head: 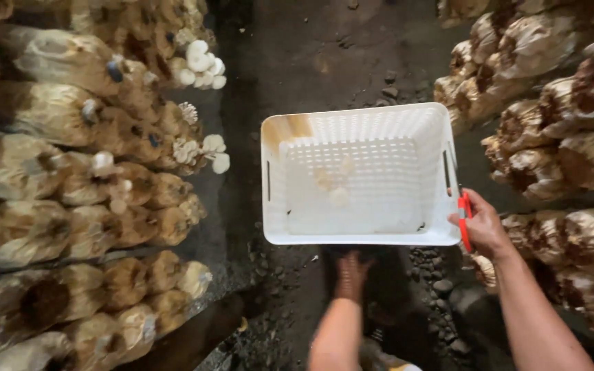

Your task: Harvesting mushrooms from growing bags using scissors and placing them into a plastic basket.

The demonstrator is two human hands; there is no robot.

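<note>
White basket (359, 172) mid-frame, nearly empty — a few pale mushrooms (331, 182) lying inside. Right hand (482, 230) fingers clamping red-handled tool (464, 220) at rim; left hand (352, 275) beneath, fingers' state unclear. Clusters (201, 65) waiting unpicked upper left.

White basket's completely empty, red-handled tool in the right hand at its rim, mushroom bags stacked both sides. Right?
Not quite: the white basket is not empty. The head view shows a few pale mushrooms lying on its bottom. The rest stands: the right hand holds a red-handled tool at the rim, and mushroom bags are stacked on both sides.
</note>
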